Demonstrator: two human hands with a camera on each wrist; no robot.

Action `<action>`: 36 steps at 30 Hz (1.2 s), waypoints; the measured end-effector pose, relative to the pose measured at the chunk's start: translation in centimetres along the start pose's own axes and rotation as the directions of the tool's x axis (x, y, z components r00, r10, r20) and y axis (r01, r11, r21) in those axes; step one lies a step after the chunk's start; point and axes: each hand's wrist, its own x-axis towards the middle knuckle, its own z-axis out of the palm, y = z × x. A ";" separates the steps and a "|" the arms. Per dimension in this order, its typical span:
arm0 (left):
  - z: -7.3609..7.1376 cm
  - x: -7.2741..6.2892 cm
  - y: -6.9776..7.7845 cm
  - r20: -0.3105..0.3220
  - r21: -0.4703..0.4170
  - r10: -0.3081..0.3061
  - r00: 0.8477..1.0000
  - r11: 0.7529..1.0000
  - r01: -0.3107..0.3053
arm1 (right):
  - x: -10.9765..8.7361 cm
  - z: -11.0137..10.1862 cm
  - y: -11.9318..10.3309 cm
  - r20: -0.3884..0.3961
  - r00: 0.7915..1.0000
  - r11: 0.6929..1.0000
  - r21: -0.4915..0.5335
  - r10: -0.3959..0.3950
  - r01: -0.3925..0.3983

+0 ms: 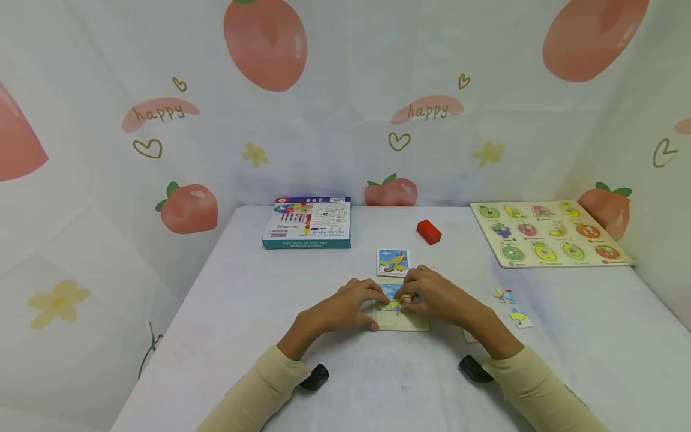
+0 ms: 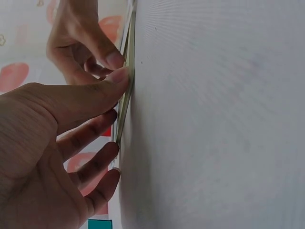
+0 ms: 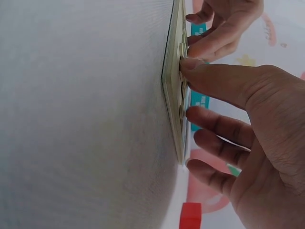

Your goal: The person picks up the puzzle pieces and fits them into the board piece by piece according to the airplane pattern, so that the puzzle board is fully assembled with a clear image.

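Note:
A small pale wooden puzzle board (image 1: 405,324) lies in the middle of the table, with several joined picture pieces (image 1: 390,291) in blue and yellow on its upper part. My left hand (image 1: 353,306) rests at the board's left side, thumb by the near corner and index fingertip on the pieces. From the right, my right hand (image 1: 434,297) pinches a yellow puzzle piece (image 1: 406,297) against the board between thumb and index finger. In the right wrist view, slightly raised pieces (image 3: 182,112) show along the board's face. Just behind the board is a square airplane picture (image 1: 393,262).
Loose puzzle pieces (image 1: 520,318) lie right of my right hand; another flat piece (image 1: 468,336) is partly under that wrist. Farther back are a red block (image 1: 429,231), a boxed toy set (image 1: 308,223) on the left and a fruit puzzle board (image 1: 550,234) on the right.

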 end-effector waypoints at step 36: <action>0.5 0.0 0.6 0.108 0.082 0.045 0.993 0.995 -0.054 | -3.4 -2.3 2.9 -0.010 0.978 0.971 0.122 0.207 -0.204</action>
